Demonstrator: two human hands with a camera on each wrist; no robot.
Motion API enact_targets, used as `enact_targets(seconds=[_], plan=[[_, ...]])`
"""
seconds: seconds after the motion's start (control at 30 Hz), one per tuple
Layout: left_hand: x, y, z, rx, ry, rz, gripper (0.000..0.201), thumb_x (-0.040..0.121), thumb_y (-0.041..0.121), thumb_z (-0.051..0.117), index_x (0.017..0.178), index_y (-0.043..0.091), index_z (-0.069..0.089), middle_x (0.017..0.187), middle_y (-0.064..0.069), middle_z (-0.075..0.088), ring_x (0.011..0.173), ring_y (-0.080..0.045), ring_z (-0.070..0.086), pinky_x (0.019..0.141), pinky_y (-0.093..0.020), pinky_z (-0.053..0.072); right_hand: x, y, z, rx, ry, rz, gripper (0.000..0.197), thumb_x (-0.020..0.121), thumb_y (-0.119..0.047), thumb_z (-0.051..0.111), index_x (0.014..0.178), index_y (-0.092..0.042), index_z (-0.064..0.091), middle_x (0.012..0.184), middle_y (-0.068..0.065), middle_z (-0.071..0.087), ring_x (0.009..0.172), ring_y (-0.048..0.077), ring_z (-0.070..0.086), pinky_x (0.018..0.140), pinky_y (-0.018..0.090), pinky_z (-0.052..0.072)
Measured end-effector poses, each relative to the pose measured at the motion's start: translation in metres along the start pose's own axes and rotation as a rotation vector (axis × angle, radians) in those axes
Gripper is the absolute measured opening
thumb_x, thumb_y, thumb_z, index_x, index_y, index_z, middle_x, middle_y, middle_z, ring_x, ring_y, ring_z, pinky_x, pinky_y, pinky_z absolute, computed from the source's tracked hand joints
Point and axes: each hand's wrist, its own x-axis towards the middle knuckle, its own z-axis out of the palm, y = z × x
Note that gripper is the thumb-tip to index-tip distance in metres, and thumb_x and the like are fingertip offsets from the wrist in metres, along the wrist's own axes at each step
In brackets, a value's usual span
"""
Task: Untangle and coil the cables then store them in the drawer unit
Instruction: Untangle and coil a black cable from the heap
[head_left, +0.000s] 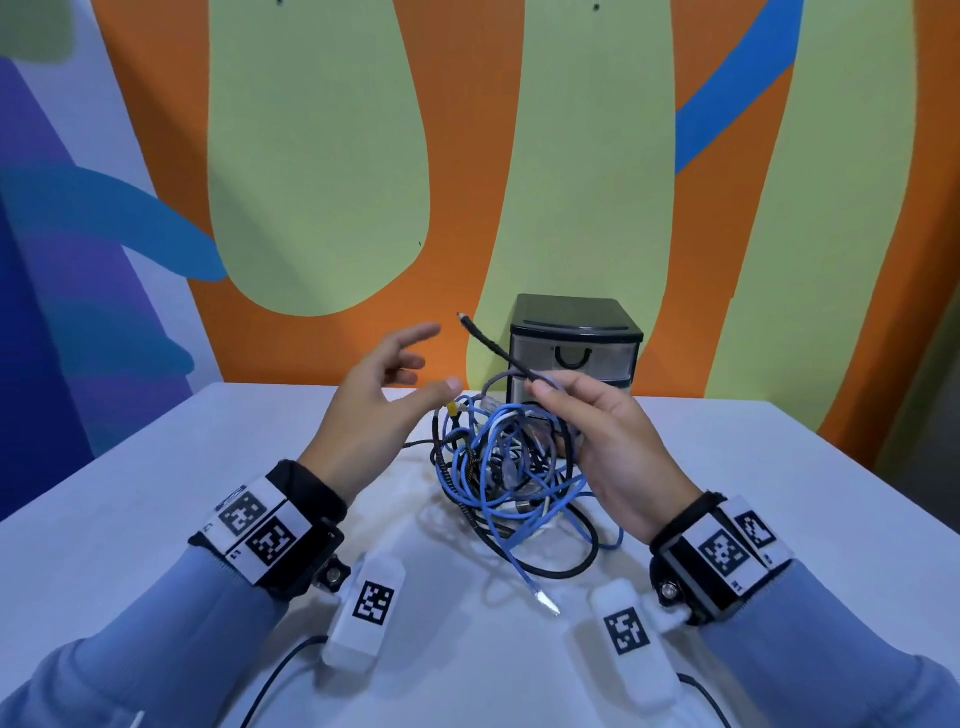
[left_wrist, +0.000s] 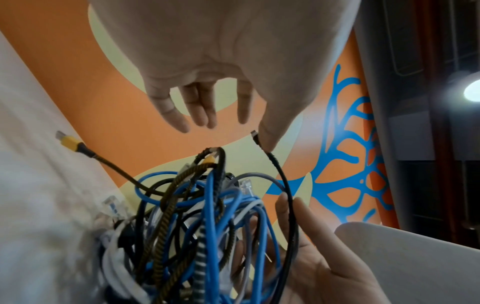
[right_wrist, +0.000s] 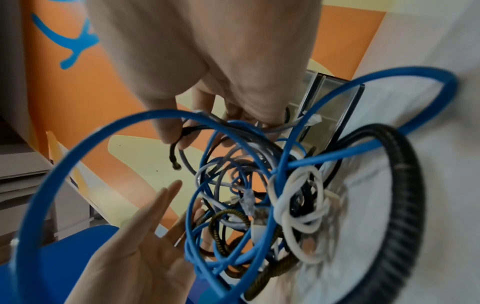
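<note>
A tangle of cables (head_left: 509, 467), blue, white, grey, black and yellow-black braided, lies mid-table in front of the small black drawer unit (head_left: 574, 338), whose drawers are closed. My right hand (head_left: 543, 387) pinches a black cable (head_left: 493, 348) near its end, and the plug points up and left. The pinch also shows in the right wrist view, the fingers (right_wrist: 179, 131) curled round the black cable (right_wrist: 173, 156). My left hand (head_left: 441, 358) hovers open just left of that cable, fingers (left_wrist: 200, 111) spread, holding nothing. A loose blue cable end (head_left: 540, 592) lies toward me.
The white table (head_left: 208, 467) reaches back to a painted orange and green wall. A yellow-tipped braided plug (left_wrist: 70, 142) sticks out of the tangle's left side. White tagged boxes (head_left: 369, 608) (head_left: 631, 644) hang below my wrists, trailing thin black wires near the front edge.
</note>
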Motion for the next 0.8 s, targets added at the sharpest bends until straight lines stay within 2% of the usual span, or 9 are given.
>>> enact_targets(seconds=[0.07,0.17,0.23,0.3,0.4,0.53,0.6,0.7,0.8], plan=[[0.001,0.001,0.001,-0.065,-0.021,0.022,0.051,0.093,0.036,0.08,0.14,0.046,0.062,0.119,-0.001,0.069,0.109,-0.011,0.068,0.099,-0.032,0.051,-0.001,0.002,0.0,-0.036,0.001,-0.035,0.018,0.097,-0.015,0.071,0.112,-0.007,0.077,0.1,0.011,0.071,0.092,0.022,0.063,0.085,0.037,0.05],[0.0,0.002,0.004,-0.12,-0.025,0.023,0.05,0.092,0.039,0.074,0.141,0.034,0.063,0.115,-0.004,0.076,0.106,-0.021,0.071,0.1,-0.036,0.054,-0.001,0.002,0.0,-0.062,0.016,-0.088,0.018,0.093,-0.009,0.075,0.111,-0.008,0.078,0.1,0.008,0.075,0.092,0.018,0.068,0.087,0.03,0.054],[0.0,0.003,0.004,-0.167,0.004,0.035,0.044,0.091,0.037,0.073,0.132,0.025,0.065,0.112,-0.008,0.078,0.105,-0.027,0.072,0.092,-0.034,0.056,-0.002,0.002,-0.001,-0.086,0.03,-0.124,0.018,0.092,-0.003,0.075,0.109,-0.006,0.078,0.099,0.006,0.077,0.089,0.014,0.07,0.081,0.023,0.055],[0.001,0.005,0.003,-0.221,0.045,0.062,0.034,0.09,0.031,0.075,0.119,0.016,0.064,0.101,-0.01,0.079,0.09,-0.024,0.074,0.081,-0.029,0.056,-0.001,0.002,-0.001,-0.092,0.048,-0.142,0.016,0.091,0.001,0.074,0.107,-0.004,0.077,0.097,0.004,0.078,0.087,0.011,0.072,0.078,0.02,0.055],[0.0,0.008,0.0,-0.257,0.049,0.123,0.032,0.083,0.023,0.081,0.101,0.007,0.062,0.083,-0.013,0.078,0.071,-0.021,0.069,0.071,-0.025,0.053,-0.001,0.002,-0.001,-0.099,0.091,-0.135,0.015,0.094,0.0,0.072,0.104,-0.01,0.078,0.1,0.005,0.08,0.092,0.014,0.073,0.081,0.023,0.056],[-0.004,0.008,0.003,-0.175,-0.059,0.191,0.034,0.079,0.014,0.092,0.084,0.005,0.06,0.078,-0.023,0.07,0.069,-0.028,0.066,0.069,-0.04,0.053,-0.002,-0.004,0.001,-0.017,0.032,-0.027,0.024,0.102,-0.017,0.063,0.119,-0.009,0.076,0.114,0.018,0.077,0.105,0.027,0.073,0.095,0.041,0.057],[-0.005,0.006,0.004,-0.143,-0.107,0.181,0.033,0.078,0.017,0.091,0.08,0.006,0.06,0.077,-0.027,0.067,0.068,-0.03,0.063,0.068,-0.043,0.049,-0.005,-0.009,0.003,0.079,-0.04,0.054,0.04,0.106,-0.031,0.051,0.126,-0.004,0.072,0.121,0.021,0.074,0.108,0.028,0.071,0.098,0.041,0.055],[-0.006,0.004,0.005,-0.119,-0.136,0.149,0.036,0.077,0.016,0.094,0.081,0.001,0.061,0.077,-0.024,0.069,0.068,-0.027,0.064,0.068,-0.038,0.05,-0.006,-0.012,0.003,0.136,-0.098,0.097,0.051,0.11,-0.03,0.034,0.127,0.0,0.071,0.125,0.021,0.073,0.118,0.029,0.069,0.104,0.04,0.052],[-0.006,0.004,0.005,-0.102,-0.135,0.142,0.032,0.076,0.017,0.092,0.08,0.001,0.065,0.077,-0.02,0.071,0.068,-0.023,0.063,0.065,-0.031,0.05,-0.006,-0.011,0.004,0.117,-0.119,0.092,0.045,0.107,-0.021,0.038,0.121,0.0,0.075,0.12,0.021,0.075,0.113,0.027,0.071,0.098,0.036,0.052]])
